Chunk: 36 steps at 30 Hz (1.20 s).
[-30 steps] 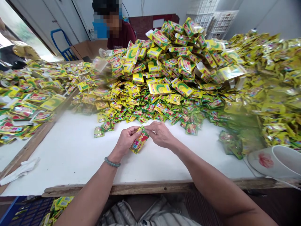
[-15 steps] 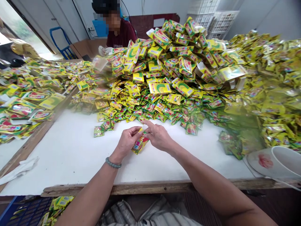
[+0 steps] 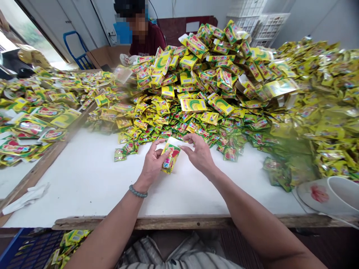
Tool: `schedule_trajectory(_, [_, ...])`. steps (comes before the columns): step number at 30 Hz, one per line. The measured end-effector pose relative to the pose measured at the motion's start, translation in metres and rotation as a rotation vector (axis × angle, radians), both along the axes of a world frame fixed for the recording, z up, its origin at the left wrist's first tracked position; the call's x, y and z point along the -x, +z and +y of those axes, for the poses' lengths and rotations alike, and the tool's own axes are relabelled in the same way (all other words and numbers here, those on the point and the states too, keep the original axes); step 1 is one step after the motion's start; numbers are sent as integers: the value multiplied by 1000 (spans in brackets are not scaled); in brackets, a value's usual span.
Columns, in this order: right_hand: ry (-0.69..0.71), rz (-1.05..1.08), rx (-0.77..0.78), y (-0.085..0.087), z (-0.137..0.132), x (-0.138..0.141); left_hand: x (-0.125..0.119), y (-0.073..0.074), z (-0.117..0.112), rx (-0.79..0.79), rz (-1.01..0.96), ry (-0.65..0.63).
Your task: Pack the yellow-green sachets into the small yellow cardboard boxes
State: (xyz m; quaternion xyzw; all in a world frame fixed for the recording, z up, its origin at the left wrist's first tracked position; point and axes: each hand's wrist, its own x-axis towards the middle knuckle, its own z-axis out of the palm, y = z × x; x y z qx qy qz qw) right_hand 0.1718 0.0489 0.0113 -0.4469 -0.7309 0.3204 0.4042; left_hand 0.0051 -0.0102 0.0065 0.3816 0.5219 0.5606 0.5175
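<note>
A small yellow and green candy box (image 3: pixel 170 158) with red fruit pictures is held tilted over the white tabletop, its white flap up at the top end. My left hand (image 3: pixel 153 162) is closed around the box's left side, thumb across the printed front. At the box's upper right edge is my right hand (image 3: pixel 198 151), its thumb tip by the flap and its curled fingers apart from the thumb. Just beyond both hands lies a heap of small green and yellow candy sachets (image 3: pixel 179 125).
Many similar boxes (image 3: pixel 193 104) are piled behind the sachets, and more (image 3: pixel 42 112) lie left of a wooden strip. Right of me stand heaped sachets (image 3: pixel 333 123) and a white flowered bucket (image 3: pixel 316 194). A co-worker (image 3: pixel 146 37) sits across the table. A blue crate (image 3: pixel 42 243) is below left.
The box has turned more upright, with its front and white flap now showing. My right hand has drawn off to the right, away from my left. The view has shifted slightly.
</note>
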Motion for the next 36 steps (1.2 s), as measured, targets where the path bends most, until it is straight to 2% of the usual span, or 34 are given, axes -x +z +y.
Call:
schedule_trajectory(3, [54,64,71,-5,-1,5,1,1,2,-31,-60,114])
schedule_trajectory(6, [166,139,188,-8,-4,11,0,2,2,-34,-53,73])
schedule_trajectory(15, [282,243,434,-8,-5,9,-1,1,0,48,-45,-25])
schedule_trajectory(17, [263,255,438,-8,-4,8,-2,2,0,64,-51,-24])
schedule_trajectory(20, [227,117,283,-2,-5,7,-1,4,0,86,-59,6])
schedule_trajectory(23, [259,31,173,7,-7,6,-1,4,-1,70,-66,57])
schedule_trajectory(26, [260,85,216,9,-7,6,-1,3,-2,52,-45,26])
schedule_trajectory(31, [244,154,308,-1,-6,11,-1,2,-3,70,-13,-17])
schedule_trajectory(36, [274,323,491,-4,-2,7,1,3,-2,90,-18,-41])
